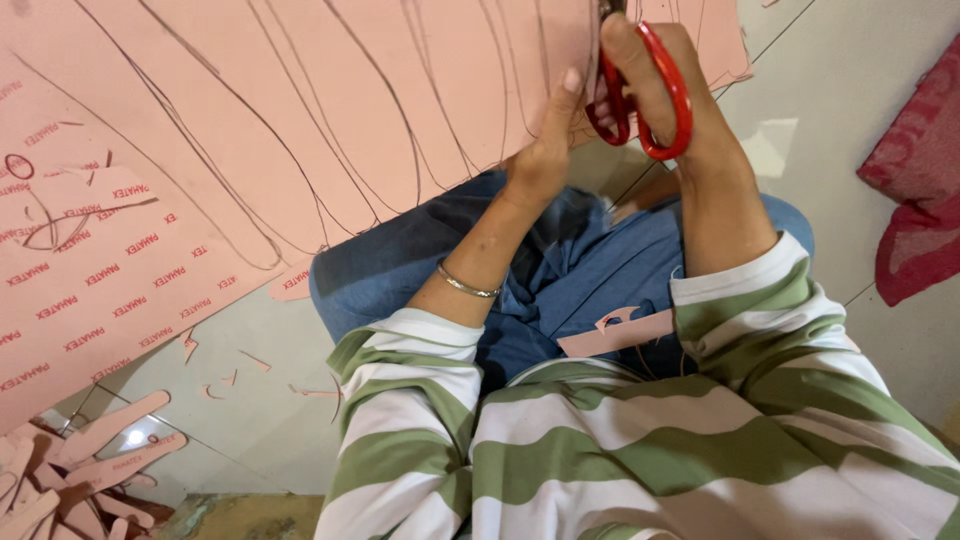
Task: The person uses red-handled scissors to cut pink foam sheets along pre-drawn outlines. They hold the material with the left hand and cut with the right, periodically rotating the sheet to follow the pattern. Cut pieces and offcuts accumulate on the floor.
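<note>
I wear a long-sleeved top (pixel 640 440) in broad green and white stripes, its cuffs pushed up my forearms. A thin silver bangle (pixel 466 286) circles my left wrist, left of centre frame. Blue denim trousers (pixel 560 270) cover my lap.

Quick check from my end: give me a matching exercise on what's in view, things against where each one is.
Things:
1. red-handled scissors
2. thin silver bangle
3. pile of cut pink strips
4. small pink offcut

Places:
a. floor, lower left
b. on the blue-jeaned lap
c. in the right hand
d. left wrist

Pairs: 1-c, 2-d, 3-a, 4-b
</note>
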